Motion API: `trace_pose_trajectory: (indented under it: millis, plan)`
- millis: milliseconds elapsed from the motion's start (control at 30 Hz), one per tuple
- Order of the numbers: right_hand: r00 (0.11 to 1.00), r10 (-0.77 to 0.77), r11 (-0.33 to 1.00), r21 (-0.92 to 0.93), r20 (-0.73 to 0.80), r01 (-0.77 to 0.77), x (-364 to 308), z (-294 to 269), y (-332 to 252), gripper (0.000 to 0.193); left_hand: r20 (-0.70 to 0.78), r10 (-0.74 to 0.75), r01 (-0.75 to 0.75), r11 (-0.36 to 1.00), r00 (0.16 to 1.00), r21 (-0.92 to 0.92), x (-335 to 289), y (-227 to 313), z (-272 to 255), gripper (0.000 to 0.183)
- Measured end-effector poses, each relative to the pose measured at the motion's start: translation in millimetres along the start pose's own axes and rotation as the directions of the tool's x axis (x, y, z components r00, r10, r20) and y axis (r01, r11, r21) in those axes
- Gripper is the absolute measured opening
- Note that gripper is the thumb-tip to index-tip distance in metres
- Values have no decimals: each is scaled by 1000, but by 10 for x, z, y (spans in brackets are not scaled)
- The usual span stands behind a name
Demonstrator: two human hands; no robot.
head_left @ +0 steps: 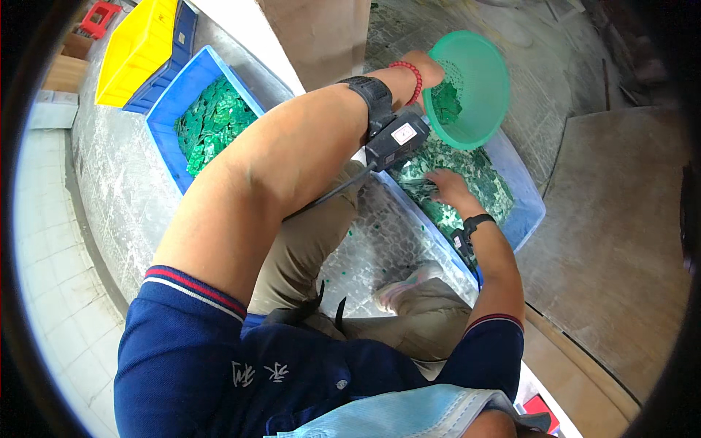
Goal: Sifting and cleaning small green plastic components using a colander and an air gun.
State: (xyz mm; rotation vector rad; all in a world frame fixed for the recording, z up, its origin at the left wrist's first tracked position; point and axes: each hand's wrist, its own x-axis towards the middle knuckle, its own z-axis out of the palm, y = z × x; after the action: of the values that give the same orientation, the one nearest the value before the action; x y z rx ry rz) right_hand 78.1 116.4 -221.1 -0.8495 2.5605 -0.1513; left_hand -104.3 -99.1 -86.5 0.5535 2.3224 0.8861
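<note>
With my left hand [423, 73] I grip the near-left rim of a light green plastic basket [482, 80], which is tilted and has small holes. Some flat green pieces [446, 102] lie inside it. The basket is above the far end of a blue bin [527, 219] that holds many thin green pieces [485, 182]. Down in this bin, my right hand [451, 188] has its fingers closed on a small bunch of dark green flat pieces [419, 188]. Its fingertips are partly hidden among the pieces.
A second blue bin [163, 139] with green flat pieces stands to the left. Beyond it are a yellow bin [135, 51] and a red plastic item [100, 19]. A brown board [621, 219] lies at right. Small green bits dot the floor [372, 241] between my legs.
</note>
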Motion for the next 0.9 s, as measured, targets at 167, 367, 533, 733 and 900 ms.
trace_pose_trajectory:
  millis: [167,367,533,733,900]
  plan:
    - [977,191,957,237,-92,-165,-169,-162,129,52,-18,62,-52,938,998,342,-91,149,-18,22]
    - [867,378,888,392,-324,-241,-539,-406,444,54,-103,-151,164,977,983,133,-20,170,59,26]
    - [713,596,744,587,-368,-320,-851,-912,576,53,-338,-354,264,922,872,-283,-93,302,195,26]
    - [647,581,790,533,-494,-303,-632,-1783,310,50,-135,-294,271,948,946,-164,8,351,321,30]
    - [683,376,887,456,-626,-71,-281,-2024,117,52,-122,-286,223,900,950,-374,-12,440,383,25]
